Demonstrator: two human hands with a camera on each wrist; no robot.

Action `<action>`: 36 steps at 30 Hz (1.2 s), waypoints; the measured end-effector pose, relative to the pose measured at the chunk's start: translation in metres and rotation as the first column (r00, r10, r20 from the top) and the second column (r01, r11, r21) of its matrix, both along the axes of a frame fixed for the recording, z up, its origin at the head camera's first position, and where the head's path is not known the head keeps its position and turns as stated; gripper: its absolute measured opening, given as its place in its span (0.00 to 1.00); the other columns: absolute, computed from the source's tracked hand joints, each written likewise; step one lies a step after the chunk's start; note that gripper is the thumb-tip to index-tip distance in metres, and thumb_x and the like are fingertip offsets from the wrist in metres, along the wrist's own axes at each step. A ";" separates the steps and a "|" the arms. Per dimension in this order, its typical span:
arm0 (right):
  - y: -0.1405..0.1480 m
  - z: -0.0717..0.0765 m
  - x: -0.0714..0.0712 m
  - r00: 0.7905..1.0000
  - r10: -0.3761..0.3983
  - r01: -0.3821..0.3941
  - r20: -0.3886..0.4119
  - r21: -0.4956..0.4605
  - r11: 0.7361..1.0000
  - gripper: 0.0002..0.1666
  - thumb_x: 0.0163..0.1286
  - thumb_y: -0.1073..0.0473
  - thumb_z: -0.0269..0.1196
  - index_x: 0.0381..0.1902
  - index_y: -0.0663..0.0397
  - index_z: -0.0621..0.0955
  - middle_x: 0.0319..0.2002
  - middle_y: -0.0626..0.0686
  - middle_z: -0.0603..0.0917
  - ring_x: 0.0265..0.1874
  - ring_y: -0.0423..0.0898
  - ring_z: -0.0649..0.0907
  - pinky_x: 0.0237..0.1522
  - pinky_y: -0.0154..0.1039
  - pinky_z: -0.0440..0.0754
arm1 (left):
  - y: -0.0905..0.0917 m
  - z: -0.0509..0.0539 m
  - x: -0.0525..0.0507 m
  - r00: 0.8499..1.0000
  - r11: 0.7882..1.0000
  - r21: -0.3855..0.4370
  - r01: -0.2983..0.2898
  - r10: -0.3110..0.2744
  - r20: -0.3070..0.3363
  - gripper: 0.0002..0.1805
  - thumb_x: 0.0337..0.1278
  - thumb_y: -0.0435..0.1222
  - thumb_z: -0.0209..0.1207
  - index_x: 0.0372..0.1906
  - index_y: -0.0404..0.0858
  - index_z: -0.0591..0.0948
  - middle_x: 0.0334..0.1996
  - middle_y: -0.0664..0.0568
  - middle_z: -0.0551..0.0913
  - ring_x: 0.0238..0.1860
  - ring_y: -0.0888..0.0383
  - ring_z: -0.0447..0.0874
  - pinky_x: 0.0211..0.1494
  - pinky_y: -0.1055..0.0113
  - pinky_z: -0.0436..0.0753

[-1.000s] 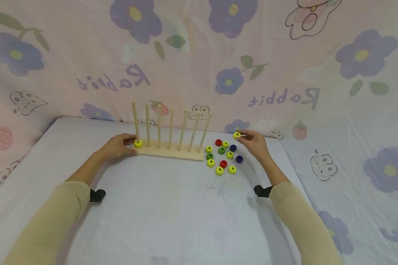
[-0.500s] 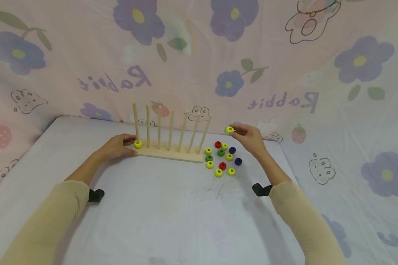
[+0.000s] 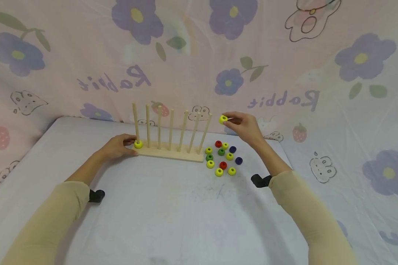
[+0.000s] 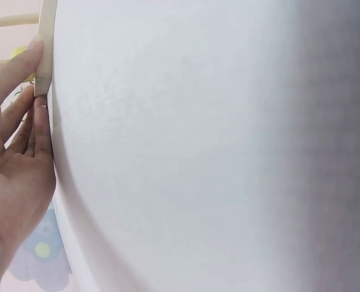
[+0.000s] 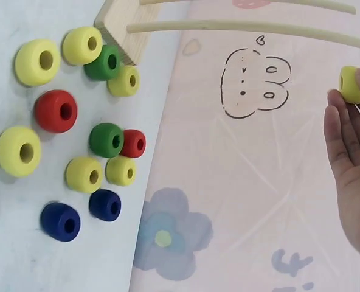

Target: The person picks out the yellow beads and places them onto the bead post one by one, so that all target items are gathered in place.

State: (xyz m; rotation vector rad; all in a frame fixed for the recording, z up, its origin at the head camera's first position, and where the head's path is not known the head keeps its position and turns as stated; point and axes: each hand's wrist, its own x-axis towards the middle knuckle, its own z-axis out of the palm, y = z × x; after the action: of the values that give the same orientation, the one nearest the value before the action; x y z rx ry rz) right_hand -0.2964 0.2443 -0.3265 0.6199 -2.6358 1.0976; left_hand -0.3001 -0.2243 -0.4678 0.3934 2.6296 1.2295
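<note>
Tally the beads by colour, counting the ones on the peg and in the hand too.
Yellow beads: 8 (6 on the table, 1 on the leftmost peg, 1 in the right hand)
Red beads: 2, on the table
Green beads: 2, on the table
Dark blue beads: 2, on the table
Total: 14

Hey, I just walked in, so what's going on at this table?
A person is using both hands. The left hand holds the left end of a seven-peg wooden rack, while the right hand pinches a yellow bead in the air, right of the rightmost peg. Another yellow bead sits at the foot of the leftmost peg. Twelve loose beads, yellow, red, green and blue, lie right of the rack.
</note>
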 end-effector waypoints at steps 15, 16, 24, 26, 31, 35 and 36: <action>-0.042 0.031 -0.016 0.995 0.086 -0.086 -0.046 0.000 0.996 0.19 0.68 0.56 0.67 0.56 0.53 0.84 0.47 0.51 0.88 0.42 0.44 0.87 0.48 0.39 0.86 | -0.002 0.000 0.002 1.000 1.000 0.012 0.001 -0.001 0.030 0.46 0.53 0.40 0.73 0.72 0.27 0.63 0.68 0.32 0.68 0.68 0.38 0.67 0.73 0.46 0.65; -0.045 0.033 -0.017 0.995 0.092 -0.092 -0.047 -0.001 0.996 0.19 0.68 0.57 0.67 0.56 0.53 0.84 0.46 0.51 0.88 0.41 0.44 0.87 0.48 0.39 0.86 | -0.002 0.000 0.001 0.999 1.000 0.011 0.001 -0.002 0.032 0.46 0.53 0.40 0.72 0.72 0.27 0.63 0.68 0.32 0.67 0.68 0.38 0.67 0.73 0.47 0.65; -0.070 0.045 -0.021 0.988 0.148 -0.148 -0.048 0.009 0.989 0.18 0.68 0.59 0.67 0.56 0.55 0.84 0.47 0.52 0.88 0.42 0.44 0.87 0.48 0.36 0.86 | -0.004 0.001 -0.002 0.999 1.000 -0.011 -0.004 0.004 0.036 0.46 0.53 0.40 0.72 0.72 0.28 0.63 0.69 0.33 0.67 0.68 0.38 0.67 0.73 0.46 0.65; -0.077 0.048 -0.023 0.985 0.165 -0.165 -0.049 0.011 0.986 0.18 0.68 0.59 0.67 0.55 0.55 0.84 0.47 0.52 0.88 0.43 0.44 0.87 0.47 0.36 0.86 | -0.004 0.002 -0.002 0.999 1.000 -0.010 -0.006 0.006 0.038 0.46 0.53 0.40 0.72 0.72 0.27 0.63 0.69 0.32 0.67 0.68 0.38 0.66 0.73 0.46 0.64; -0.092 0.050 -0.027 0.982 0.187 -0.187 -0.023 0.016 0.982 0.19 0.68 0.57 0.68 0.55 0.55 0.84 0.47 0.51 0.88 0.42 0.42 0.87 0.47 0.34 0.85 | -0.002 0.002 -0.002 0.999 1.000 -0.007 0.007 -0.006 0.032 0.47 0.52 0.41 0.73 0.72 0.26 0.63 0.68 0.31 0.68 0.67 0.37 0.67 0.73 0.45 0.65; -0.102 0.051 -0.030 0.982 0.191 -0.190 -0.006 0.033 0.981 0.19 0.67 0.56 0.68 0.55 0.54 0.84 0.47 0.50 0.88 0.42 0.40 0.87 0.46 0.32 0.85 | -0.001 0.002 -0.002 0.999 1.000 -0.011 0.007 -0.006 0.035 0.46 0.53 0.40 0.73 0.72 0.27 0.63 0.68 0.32 0.68 0.68 0.38 0.67 0.73 0.46 0.65; -0.104 0.051 -0.031 0.981 0.194 -0.194 -0.004 0.036 0.980 0.19 0.67 0.56 0.68 0.55 0.54 0.84 0.48 0.50 0.88 0.42 0.40 0.87 0.45 0.31 0.85 | -0.001 0.003 -0.002 0.999 1.000 -0.010 0.006 -0.006 0.033 0.46 0.53 0.40 0.73 0.72 0.27 0.63 0.68 0.31 0.67 0.68 0.38 0.67 0.73 0.46 0.65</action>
State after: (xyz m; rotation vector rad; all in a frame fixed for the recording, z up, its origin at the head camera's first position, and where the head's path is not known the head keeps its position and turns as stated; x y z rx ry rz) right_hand -0.3270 0.1399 -0.2760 0.9030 -2.6382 1.0982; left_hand -0.3017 -0.2252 -0.4651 0.3753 2.6041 1.2093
